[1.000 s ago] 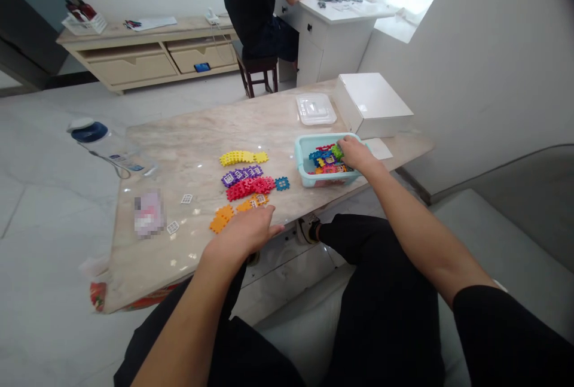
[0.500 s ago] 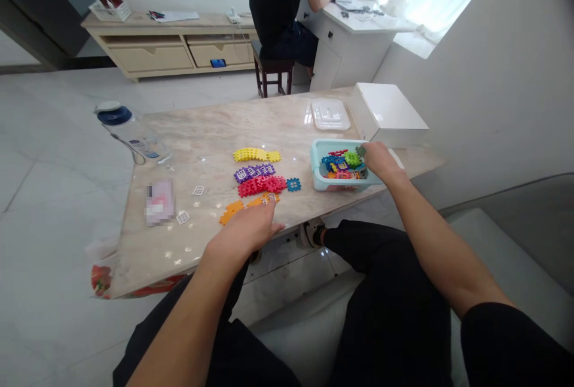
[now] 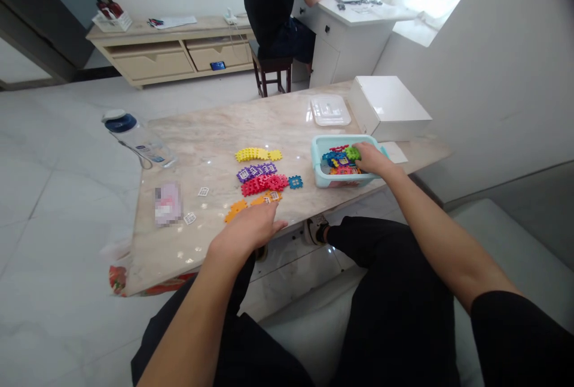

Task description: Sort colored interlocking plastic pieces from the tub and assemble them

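My right hand (image 3: 371, 158) reaches over the right side of a light-blue bin (image 3: 317, 162), its fingertips down among mixed plastic pieces beside a green piece (image 3: 353, 153); what they grip, if anything, is hidden. My left hand (image 3: 255, 225) lies at the table's near edge with its thumb spread, touching or just beside orange pieces (image 3: 235, 210). Beyond it are rows of red (image 3: 264, 183), purple (image 3: 256, 171) and yellow pieces (image 3: 258, 154). One blue piece (image 3: 295, 182) sits at the right end of the red row.
On the marble table (image 3: 215, 130) are a clear lid (image 3: 330, 110), a white box (image 3: 390, 103), a water bottle (image 3: 146, 143), a blurred pink packet (image 3: 168, 204) and two white window pieces (image 3: 203, 192). A person (image 3: 273, 10) sits at a white desk beyond.
My right hand has moved left and deeper into the bin; the dark green piece seen at its fingertips before is no longer visible. My left hand stays by the orange pieces. The view has shifted slightly.
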### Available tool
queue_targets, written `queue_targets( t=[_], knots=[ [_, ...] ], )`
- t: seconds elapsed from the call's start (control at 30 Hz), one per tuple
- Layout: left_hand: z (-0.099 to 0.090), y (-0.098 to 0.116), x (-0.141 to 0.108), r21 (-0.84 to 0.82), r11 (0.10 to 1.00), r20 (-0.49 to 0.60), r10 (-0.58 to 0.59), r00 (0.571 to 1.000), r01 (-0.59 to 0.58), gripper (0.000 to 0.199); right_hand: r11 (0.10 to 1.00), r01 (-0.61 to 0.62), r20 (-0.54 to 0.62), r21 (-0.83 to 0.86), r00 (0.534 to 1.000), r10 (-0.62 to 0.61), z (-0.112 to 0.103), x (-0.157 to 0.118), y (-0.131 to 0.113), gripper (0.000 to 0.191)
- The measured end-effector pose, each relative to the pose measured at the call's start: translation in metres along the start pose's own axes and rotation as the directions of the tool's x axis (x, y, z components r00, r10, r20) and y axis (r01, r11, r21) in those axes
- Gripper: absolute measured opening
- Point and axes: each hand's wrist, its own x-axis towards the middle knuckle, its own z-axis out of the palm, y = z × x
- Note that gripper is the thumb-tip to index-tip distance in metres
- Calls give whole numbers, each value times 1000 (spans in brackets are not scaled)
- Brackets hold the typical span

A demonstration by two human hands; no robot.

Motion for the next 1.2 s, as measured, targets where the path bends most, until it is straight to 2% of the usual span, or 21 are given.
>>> queue_targets(
  t=[0.1,0.23,0.37,0.5,0.77,0.9,1.1,1.2],
  knots=[
    [-1,3,0,25,1000,6,-9,1000,9,55,997,49,89,-60,995,-43,4,9,2,61],
    [-2,12,-5,49,998,26,-44,999,43,53,983,58,180,-174,983,-27,8,24,0,50],
    [-1,20,-8,52,996,39,-69,997,67,45,965,43,176,-259,984,3,22,37,5,40],
    [0,21,-10,60,996,41,-63,997,61,46,967,66,180,-246,983,-21,30,43,9,34],
    [-1,19,-15,69,994,34,-86,996,83,47,974,54,242,-218,970,1,24,47,-6,23],
    [2,17,-15,51,994,23,-93,995,92,45,977,58,285,-207,959,4,25,54,-6,27],
    [3,16,-14,51,993,24,-107,994,105,46,980,0,320,-200,945,65,28,58,5,40],
    [0,17,-14,38,993,29,-112,993,111,45,983,-35,281,-182,956,86,30,55,6,39]
  ],
)
